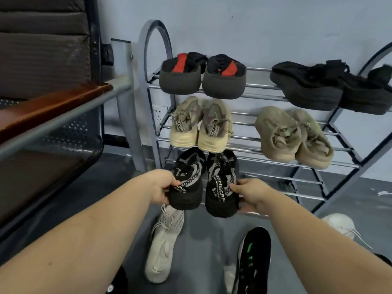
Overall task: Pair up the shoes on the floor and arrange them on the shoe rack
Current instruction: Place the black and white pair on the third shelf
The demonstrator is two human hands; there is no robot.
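Head view: left hand [162, 186] gripping left black shoe [187, 181], right hand [251, 194] gripping right black shoe [222, 183], both at shoe rack [305, 164] bottom shelf, heels perhaps overhanging, likely to tip off onto floor.

An indoor waiting or entry area, institutional rather than homely. At left of the frame stands a metal bench seat [70, 132] with perforated panels and a wooden armrest [53, 105]. A chrome shoe rack [265, 164] stands against a plain pale blue wall [275, 28], on a grey painted floor [201, 240].
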